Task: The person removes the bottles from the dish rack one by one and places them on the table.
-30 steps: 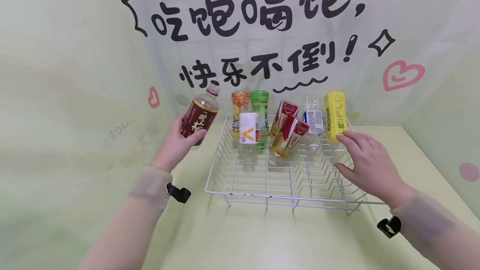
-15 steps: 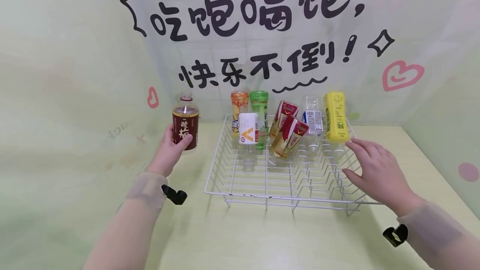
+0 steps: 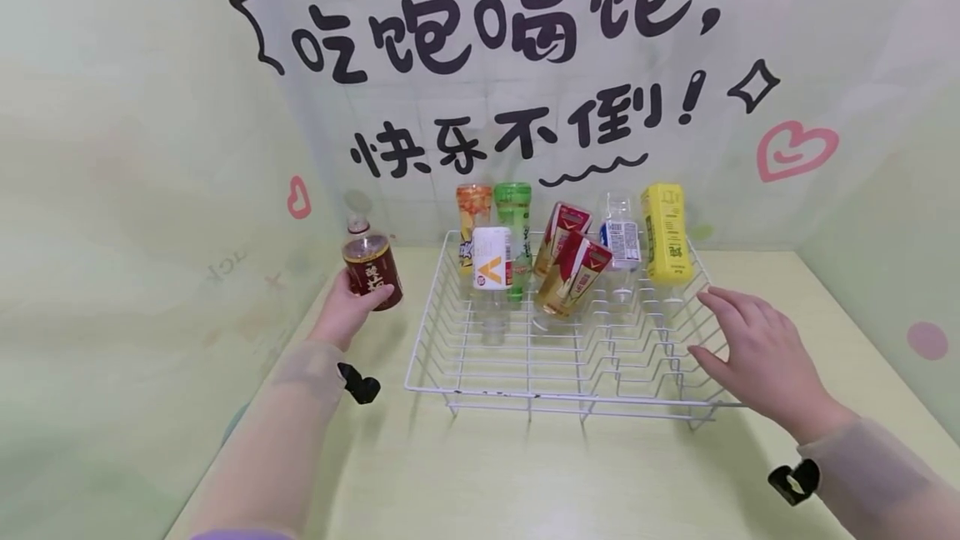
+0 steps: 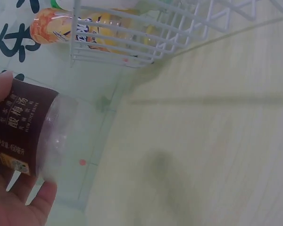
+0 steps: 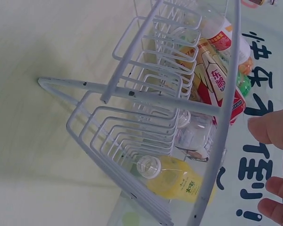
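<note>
To the left of the rack, my left hand [image 3: 341,311] grips a dark red plum juice bottle [image 3: 371,272], thumb across its front. The bottle tilts slightly, cap end up. In the left wrist view, the fingers wrap the brown label of that bottle [image 4: 23,120], and its clear base shows below the label. Whether the base touches the table I cannot tell. Over the right side of a white wire rack [image 3: 540,396], my right hand [image 3: 765,357] holds nothing, its fingers extended. Closest to it stands a yellow bottle [image 3: 666,232], upside down in the rack.
Other upside-down bottles stand along the rack: an orange one [image 3: 474,219], a green one [image 3: 513,215], a white-labelled one [image 3: 491,258], a clear one [image 3: 621,240]. Two red-and-gold bottles [image 3: 573,277] lean together. A printed wall sheet [image 3: 465,73] rises behind the table [image 3: 465,473].
My left hand has carried the plum juice bottle left, away from the rack, and lowered it. My right hand has drawn back slightly from the yellow bottle, to the right.
</note>
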Motion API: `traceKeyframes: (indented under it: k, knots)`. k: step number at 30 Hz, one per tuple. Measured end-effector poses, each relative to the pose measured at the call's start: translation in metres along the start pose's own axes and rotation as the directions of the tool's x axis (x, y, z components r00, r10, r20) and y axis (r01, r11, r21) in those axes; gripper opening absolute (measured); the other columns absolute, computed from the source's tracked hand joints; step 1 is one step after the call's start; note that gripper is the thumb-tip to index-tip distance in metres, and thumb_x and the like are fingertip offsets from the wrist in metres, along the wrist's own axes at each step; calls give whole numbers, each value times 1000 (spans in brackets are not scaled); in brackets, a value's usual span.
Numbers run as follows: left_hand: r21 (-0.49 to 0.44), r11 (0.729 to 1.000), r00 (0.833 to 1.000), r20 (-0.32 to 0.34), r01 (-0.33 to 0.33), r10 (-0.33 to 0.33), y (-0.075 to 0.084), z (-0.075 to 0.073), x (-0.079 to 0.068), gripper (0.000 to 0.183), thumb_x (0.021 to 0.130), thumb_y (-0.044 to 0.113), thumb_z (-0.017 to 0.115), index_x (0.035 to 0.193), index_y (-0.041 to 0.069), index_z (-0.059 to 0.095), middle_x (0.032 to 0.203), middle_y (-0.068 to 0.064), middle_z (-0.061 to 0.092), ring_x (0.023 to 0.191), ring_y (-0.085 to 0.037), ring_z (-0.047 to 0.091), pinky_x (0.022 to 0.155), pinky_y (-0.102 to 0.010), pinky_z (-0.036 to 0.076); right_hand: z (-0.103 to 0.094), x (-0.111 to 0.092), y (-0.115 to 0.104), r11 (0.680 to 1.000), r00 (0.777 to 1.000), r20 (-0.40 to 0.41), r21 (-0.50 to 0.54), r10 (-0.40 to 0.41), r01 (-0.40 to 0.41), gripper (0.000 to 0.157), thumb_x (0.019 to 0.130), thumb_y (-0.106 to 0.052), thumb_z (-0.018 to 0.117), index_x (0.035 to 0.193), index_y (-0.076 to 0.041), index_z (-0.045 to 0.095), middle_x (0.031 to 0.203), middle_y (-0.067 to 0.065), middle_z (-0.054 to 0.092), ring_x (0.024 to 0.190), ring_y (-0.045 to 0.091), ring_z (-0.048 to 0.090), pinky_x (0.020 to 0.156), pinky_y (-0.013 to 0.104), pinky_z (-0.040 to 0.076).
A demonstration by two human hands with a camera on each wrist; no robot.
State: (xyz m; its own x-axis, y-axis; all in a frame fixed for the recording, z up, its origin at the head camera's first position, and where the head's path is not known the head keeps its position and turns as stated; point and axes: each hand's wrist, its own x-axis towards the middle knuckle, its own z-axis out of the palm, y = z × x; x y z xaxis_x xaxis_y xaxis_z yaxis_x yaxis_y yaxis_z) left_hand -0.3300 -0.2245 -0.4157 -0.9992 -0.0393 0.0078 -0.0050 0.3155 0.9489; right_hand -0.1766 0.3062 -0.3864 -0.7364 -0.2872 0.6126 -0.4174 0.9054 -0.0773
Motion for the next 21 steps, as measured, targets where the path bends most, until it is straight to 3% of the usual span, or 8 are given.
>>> traceKeyframes:
  k: [6,13,16,21]
  knots:
    - [35,999,1000,21,2,-2,-17,8,16,86,84,28,75,148,4,22,143,-18,41,129,-33,40,109,-49,32,3,-4,-2,999,999,22,17,32,-33,68,67,-21,80,126,2,53,124,23,55,109,47,49,78,65,41]
    - [86,996,1000,4,22,-22,-32,15,20,85,84,26,75,148,3,24,144,-19,40,132,-34,39,109,-49,32,5,-12,-2,993,994,51,62,96,-99,68,71,-20,80,127,5,52,125,26,54,111,48,48,83,64,39]
    - [86,996,999,-3,39,-39,-36,18,21,85,85,25,75,148,2,23,146,-19,38,133,-34,37,110,-49,30,4,-20,-2,981,982,95,92,164,-172,67,75,-22,79,128,6,50,127,28,51,113,49,45,88,63,37]
    - [77,994,997,-23,72,-70,-45,21,24,83,86,24,74,148,3,23,147,-19,37,135,-34,35,111,-48,29,3,-39,-1,934,939,191,163,287,-318,72,85,-34,72,137,7,41,134,32,44,120,53,38,94,66,31]
